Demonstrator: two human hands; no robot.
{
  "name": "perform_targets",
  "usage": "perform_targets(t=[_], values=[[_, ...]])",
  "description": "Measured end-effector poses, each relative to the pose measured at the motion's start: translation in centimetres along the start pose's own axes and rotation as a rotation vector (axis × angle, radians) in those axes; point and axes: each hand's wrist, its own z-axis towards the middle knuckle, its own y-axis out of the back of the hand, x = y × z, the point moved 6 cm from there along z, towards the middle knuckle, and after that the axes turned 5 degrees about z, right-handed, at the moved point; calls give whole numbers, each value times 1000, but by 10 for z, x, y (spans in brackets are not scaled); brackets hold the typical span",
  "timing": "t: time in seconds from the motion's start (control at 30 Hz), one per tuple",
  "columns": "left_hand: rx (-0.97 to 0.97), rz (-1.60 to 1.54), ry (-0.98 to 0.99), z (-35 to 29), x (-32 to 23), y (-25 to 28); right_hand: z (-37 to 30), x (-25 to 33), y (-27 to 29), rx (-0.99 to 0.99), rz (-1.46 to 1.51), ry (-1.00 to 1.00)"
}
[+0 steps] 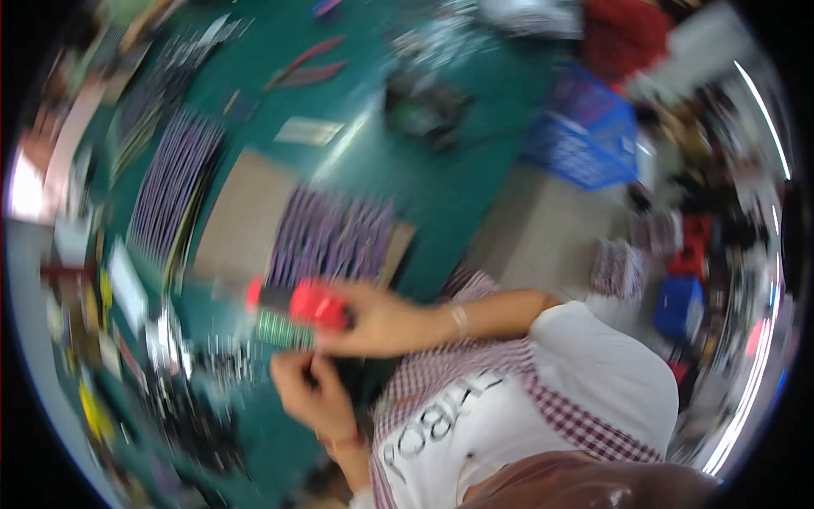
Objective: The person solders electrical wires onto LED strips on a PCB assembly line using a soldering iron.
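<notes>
- Green ribbed strip point(284, 329): it is lying just under the tool and near both hands, above the green tabletop point(432, 191); motion blur is hiding its exact kind.
- Red-and-black handheld tool point(312, 304): its dark middle is pointing left over the strip; we are probably working best by holding it level, without crushing the ribs.
- Left hand point(315, 397): our fingers are curling toward the thumb just below the strip; we cannot tell whether they are pinching it. A light edge hold is likely serving us best.
- Row of purple strips point(331, 233): these are lying side by side on brown cardboard point(242, 212); we are wise to be sparing their near ends any knock.
- Right hand point(377, 321): our fingers are wrapping the tool's red end; a relaxed wrist is, we judge, giving finer control.
</notes>
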Motion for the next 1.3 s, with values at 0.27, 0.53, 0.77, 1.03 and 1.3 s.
perform_targets(t=[0.27, 0.53, 0.77, 1.03, 1.3], values=[[-86, 162, -41, -4, -18, 10, 0, -1, -14, -90, 102, -21], [-171, 209, -211, -5, -22, 4, 0, -2, -7, -89, 71, 19], [-174, 164, -324, -4, -29, 3, 1, -6, -3, -218, 127, 148], [-192, 133, -377, -5, -28, 5, -4, 3, -11, -82, 102, 76], [-217, 126, -182, -11, 0, 6, -8, -2, -20, -122, 123, 86]])
